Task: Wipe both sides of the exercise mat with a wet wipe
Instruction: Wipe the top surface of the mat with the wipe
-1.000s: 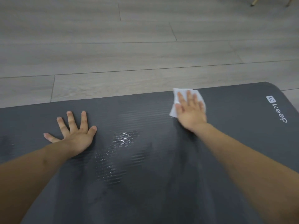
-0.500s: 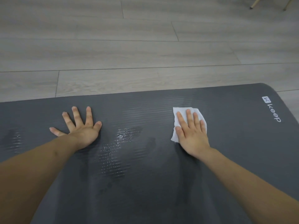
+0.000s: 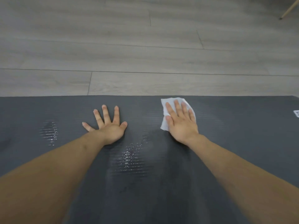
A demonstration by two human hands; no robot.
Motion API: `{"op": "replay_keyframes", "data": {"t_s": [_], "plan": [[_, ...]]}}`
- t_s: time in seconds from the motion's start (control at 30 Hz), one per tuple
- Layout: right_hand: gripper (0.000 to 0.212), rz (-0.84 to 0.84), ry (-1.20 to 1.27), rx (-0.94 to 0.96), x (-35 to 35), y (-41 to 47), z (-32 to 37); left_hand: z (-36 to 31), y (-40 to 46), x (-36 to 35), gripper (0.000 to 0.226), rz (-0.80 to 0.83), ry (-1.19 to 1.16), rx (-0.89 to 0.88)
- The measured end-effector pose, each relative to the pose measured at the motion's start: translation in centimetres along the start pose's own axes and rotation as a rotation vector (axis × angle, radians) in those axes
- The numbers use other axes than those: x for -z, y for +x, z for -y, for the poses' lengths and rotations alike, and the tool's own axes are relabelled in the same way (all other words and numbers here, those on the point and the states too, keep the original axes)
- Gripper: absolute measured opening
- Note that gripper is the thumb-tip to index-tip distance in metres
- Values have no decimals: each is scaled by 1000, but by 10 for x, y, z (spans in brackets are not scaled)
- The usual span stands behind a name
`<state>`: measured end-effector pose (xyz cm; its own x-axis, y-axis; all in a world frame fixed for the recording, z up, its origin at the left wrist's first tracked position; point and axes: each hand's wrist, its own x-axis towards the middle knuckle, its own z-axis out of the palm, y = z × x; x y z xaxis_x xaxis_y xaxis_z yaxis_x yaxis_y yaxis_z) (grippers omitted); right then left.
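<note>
A dark grey ribbed exercise mat (image 3: 242,126) lies flat on the floor and fills the lower half of the head view. My right hand (image 3: 181,122) lies flat with straight fingers on a white wet wipe (image 3: 165,107), pressing it onto the mat close to the far edge. My left hand (image 3: 110,125) rests palm down on the mat with fingers spread, to the left of the wipe. Wet shiny streaks (image 3: 129,157) show between my arms and at the left (image 3: 49,131). A white logo patch (image 3: 296,113) sits at the mat's right edge.
Grey wood-plank floor (image 3: 145,46) stretches beyond the mat's far edge. A light wooden furniture leg (image 3: 288,10) stands at the top right corner.
My right hand slid the wipe toward me and then back out to the mat's far edge. The view shifted right across the mat, so both hands and the logo sit differently in frame.
</note>
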<state>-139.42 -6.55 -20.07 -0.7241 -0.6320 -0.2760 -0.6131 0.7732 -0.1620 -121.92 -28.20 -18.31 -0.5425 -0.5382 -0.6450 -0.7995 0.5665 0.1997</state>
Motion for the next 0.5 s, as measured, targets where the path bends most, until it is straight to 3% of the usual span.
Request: {"op": "replay_keyframes", "data": {"t_s": [0.1, 0.2, 0.27, 0.37, 0.43, 0.5], "plan": [[57, 25, 13, -219, 8, -13, -49, 0, 0, -2, 72, -16, -18, -16], [58, 20, 18, -248, 2, 4, -6, 5, -2, -3, 73, -20, -50, -59], [58, 24, 18, -111, -7, 20, 59, 14, -5, -1, 75, -63, -104, -101], [58, 55, -23, 174, -23, 18, 154, 42, -19, 1, 71, -259, -119, -197], [57, 96, -71, 277, -27, 5, 165, 68, -29, -4, 62, -428, -81, -230], [55, 78, -64, 271, -23, -4, 130, 94, -36, -8, 56, -493, 25, -209]]}}
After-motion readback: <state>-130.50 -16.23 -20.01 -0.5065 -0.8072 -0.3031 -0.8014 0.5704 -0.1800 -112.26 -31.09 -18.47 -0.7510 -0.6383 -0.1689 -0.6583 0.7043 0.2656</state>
